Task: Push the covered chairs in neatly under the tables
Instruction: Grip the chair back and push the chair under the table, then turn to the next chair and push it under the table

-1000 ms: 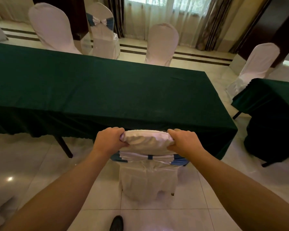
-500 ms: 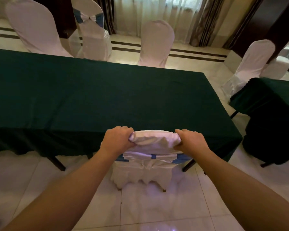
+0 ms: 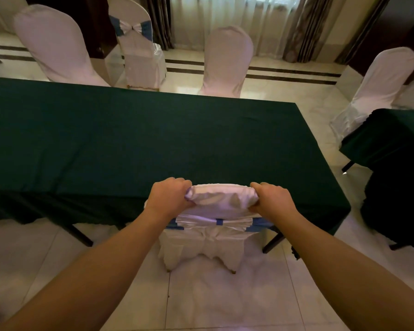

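A chair in a white cover (image 3: 221, 204) with a blue and white sash stands right in front of me at the near edge of a long table under a dark green cloth (image 3: 129, 144). My left hand (image 3: 169, 195) grips the left top corner of the chair back. My right hand (image 3: 271, 199) grips the right top corner. The seat is hidden under the hanging cloth; only the back and the rear skirt with two legs show.
Three more white-covered chairs (image 3: 227, 60) stand beyond the far side of the table, one with a blue sash (image 3: 136, 41). A second green-clothed table (image 3: 392, 144) with a white-covered chair (image 3: 378, 87) is at the right. Dark table legs (image 3: 273, 241) flank the chair. Glossy tiled floor.
The chair has slid forward with both hands on its back, going further under the green cloth. I have stepped closer to the table; my shoe is out of view.
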The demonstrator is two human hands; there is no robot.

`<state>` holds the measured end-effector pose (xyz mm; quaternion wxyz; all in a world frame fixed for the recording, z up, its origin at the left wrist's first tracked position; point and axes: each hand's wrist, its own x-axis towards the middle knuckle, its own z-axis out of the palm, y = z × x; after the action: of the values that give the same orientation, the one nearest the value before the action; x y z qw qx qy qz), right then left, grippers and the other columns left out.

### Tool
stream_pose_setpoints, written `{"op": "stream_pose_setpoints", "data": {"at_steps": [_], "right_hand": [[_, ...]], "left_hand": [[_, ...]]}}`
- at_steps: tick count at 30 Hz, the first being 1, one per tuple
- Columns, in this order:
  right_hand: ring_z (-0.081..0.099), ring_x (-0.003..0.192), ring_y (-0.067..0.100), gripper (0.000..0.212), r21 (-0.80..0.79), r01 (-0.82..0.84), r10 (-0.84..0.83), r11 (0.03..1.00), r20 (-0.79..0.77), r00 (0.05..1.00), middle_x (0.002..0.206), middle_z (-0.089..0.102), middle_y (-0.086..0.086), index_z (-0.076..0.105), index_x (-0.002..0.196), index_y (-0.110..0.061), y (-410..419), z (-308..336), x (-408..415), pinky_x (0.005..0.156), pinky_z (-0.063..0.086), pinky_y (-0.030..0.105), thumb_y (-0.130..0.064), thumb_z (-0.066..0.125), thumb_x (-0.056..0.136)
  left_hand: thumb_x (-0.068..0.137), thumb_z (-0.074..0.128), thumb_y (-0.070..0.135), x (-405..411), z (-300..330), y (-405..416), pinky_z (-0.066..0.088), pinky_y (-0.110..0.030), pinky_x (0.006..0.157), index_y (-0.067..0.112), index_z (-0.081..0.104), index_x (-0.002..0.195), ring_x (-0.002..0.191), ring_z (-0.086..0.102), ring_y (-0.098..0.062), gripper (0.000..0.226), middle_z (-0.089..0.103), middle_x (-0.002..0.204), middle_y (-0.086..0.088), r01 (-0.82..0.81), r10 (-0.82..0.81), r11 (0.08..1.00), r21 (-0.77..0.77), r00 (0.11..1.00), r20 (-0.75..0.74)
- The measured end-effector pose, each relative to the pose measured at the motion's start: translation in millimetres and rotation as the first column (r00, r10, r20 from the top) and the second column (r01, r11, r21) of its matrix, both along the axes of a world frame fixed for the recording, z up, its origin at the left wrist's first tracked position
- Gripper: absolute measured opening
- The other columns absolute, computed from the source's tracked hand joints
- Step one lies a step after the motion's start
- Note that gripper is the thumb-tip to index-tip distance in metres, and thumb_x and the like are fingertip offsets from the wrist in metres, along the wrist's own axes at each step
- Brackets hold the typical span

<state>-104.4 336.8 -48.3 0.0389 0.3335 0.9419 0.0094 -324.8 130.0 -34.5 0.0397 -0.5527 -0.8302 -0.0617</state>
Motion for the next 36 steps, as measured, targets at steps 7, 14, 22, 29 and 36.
{"op": "stream_pose_setpoints", "data": {"at_steps": [7, 14, 22, 29, 36], "right_hand": [[0.051, 0.063, 0.02, 0.029, -0.01, -0.033, 0.033, 0.999, -0.002, 0.999, 0.079, 0.05, -0.006, 0.046, 0.094, -0.033, 10, -7, 2, 0.051, 0.035, 0.03, -0.046, 0.067, 0.08], [0.052, 0.064, 0.02, 0.029, -0.021, -0.037, 0.037, 0.999, -0.01, 0.999, 0.078, 0.047, -0.006, 0.045, 0.096, -0.033, 5, -14, 1, 0.053, 0.035, 0.031, -0.045, 0.067, 0.081], [0.05, 0.069, 0.016, 0.058, -0.073, 0.007, -0.01, 0.997, -0.033, 0.999, 0.087, 0.052, -0.008, 0.032, 0.096, -0.037, 4, -27, 6, 0.054, 0.042, 0.032, -0.049, 0.081, 0.067], [0.045, 0.132, 0.023, 0.108, -0.186, -0.035, -0.002, 0.982, -0.192, 0.981, 0.149, 0.044, -0.004, 0.026, 0.146, -0.038, -15, -14, -2, 0.102, 0.045, 0.047, -0.075, 0.077, 0.058], [0.021, 0.148, 0.027, 0.115, -0.058, -0.331, 0.32, 0.942, -0.151, 0.935, 0.165, 0.019, 0.0, 0.002, 0.154, -0.04, -68, 21, -58, 0.116, 0.02, 0.058, -0.085, 0.061, 0.067]], "left_hand": [[0.076, 0.072, 0.053, 8, -11, 13, 0.03, -0.025, 0.049, 0.029, 0.049, 0.073, 0.062, 0.047, -0.014, 0.033, 0.048, 0.069, 0.01, -0.061, 0.062, 0.998, -0.033, 0.998, 0.013], [0.073, 0.075, 0.052, 6, -16, 5, 0.019, -0.025, 0.047, 0.03, 0.046, 0.071, 0.061, 0.044, -0.014, 0.037, 0.047, 0.067, 0.01, -0.085, 0.086, 0.996, -0.018, 0.996, 0.025], [0.074, 0.077, 0.056, 10, -26, -1, 0.033, -0.025, 0.049, 0.029, 0.058, 0.087, 0.066, 0.046, -0.01, 0.035, 0.054, 0.076, 0.011, -0.107, 0.105, 0.994, 0.029, 0.993, 0.057], [0.051, 0.062, 0.092, 15, -30, -23, 0.032, -0.052, 0.113, 0.031, 0.029, 0.151, 0.142, 0.033, -0.023, 0.121, 0.042, 0.152, 0.003, -0.245, 0.244, 0.969, -0.027, 0.94, 0.237], [0.041, 0.054, 0.1, 16, -27, -114, 0.022, -0.055, 0.115, 0.037, 0.016, 0.154, 0.148, 0.018, -0.022, 0.135, 0.026, 0.161, 0.003, -0.53, 0.517, 0.847, -0.023, 0.814, 0.266]]}}
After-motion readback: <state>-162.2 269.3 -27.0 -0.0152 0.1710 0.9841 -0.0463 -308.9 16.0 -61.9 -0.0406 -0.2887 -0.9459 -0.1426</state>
